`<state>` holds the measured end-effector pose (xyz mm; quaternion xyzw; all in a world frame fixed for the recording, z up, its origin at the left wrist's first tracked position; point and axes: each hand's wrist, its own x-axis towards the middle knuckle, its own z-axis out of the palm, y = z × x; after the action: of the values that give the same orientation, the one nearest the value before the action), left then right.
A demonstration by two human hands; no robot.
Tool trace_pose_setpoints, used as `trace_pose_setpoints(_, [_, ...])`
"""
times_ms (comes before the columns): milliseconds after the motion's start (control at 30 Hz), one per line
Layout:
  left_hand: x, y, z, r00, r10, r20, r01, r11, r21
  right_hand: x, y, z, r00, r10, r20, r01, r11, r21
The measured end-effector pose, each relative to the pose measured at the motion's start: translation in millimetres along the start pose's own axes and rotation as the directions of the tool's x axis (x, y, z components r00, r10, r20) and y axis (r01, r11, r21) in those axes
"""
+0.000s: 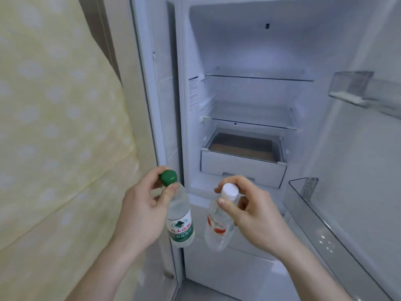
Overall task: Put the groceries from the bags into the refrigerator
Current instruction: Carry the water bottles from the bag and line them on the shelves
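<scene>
My left hand (142,210) grips a clear water bottle with a green cap and green label (180,222) by its neck, hanging upright. My right hand (252,216) pinches the neck of a second clear bottle with a white cap and red-and-white label (217,227), tilted slightly. Both bottles hang in front of the open refrigerator (249,51), below its lower drawer. Inside, two glass shelves (258,78) and a white drawer (243,168) hold nothing I can see. No grocery bags are in view.
The open refrigerator door stands at the right with a lower clear door bin (321,216) and an upper bin (351,88). A yellow patterned curtain or cloth (54,127) covers the left side beside the refrigerator wall.
</scene>
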<state>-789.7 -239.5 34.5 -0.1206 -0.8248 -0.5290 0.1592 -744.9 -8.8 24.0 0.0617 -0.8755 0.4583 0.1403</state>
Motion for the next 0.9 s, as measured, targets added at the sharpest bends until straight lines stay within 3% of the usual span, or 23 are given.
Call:
trace_pose_setpoints(100, [44, -7, 17, 0.992, 0.064, 0.108, -0.061, 0.998, -0.028, 14, 2, -4, 0.99, 0.045, -0.135, -0.054, 0.996, -0.067])
trace_pose_setpoints(233, [63, -13, 32, 0.989, 0.109, 0.101, -0.108, 0.994, -0.013, 13, 4, -16, 0.982, 0.058, -0.178, -0.073, 0.994, -0.077])
trace_pose_setpoints(400, [98, -19, 60, 0.967, 0.148, 0.208, -0.151, 0.988, 0.0, 10, 10, -28, 0.932, 0.106, -0.347, -0.152, 0.982, -0.109])
trace_pose_setpoints(733, [150, 7, 97, 0.899, 0.259, 0.353, -0.327, 0.934, 0.147, 17, 9, -57, 0.867, 0.164, -0.47, -0.246, 0.962, -0.117])
trace_pose_setpoints(900, [178, 25, 101, 0.895, 0.326, 0.305, -0.37, 0.924, 0.1, 38, 6, -75, 0.802, 0.156, -0.577, -0.208, 0.978, -0.025])
